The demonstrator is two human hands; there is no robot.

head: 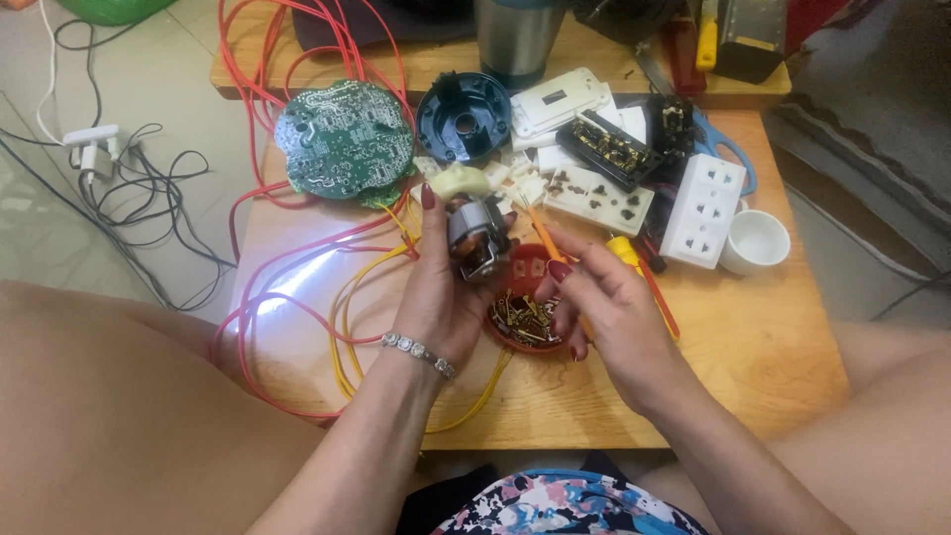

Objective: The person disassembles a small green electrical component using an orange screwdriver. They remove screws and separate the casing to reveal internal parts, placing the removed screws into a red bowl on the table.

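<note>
Grey metal motor core with copper windings [474, 238] is clamped in left hand [436, 292], held above the small red round dish of brass screws [523, 319]; right hand [604, 312] pinches an orange-handled screwdriver [548, 246], tip at the motor. Best keep motor steady, tip seated square. Round green circuit board [344, 139] lies well apart on wooden tabletop [753, 347]

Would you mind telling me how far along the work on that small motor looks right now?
Already done: the round green circuit board and black round housing lie apart on the wooden table, and loose screws sit in the red dish. In hand: the left hand holds the small motor; the right hand holds an orange-handled tool at it. Left: every part remains separate, nothing reassembled.
</note>
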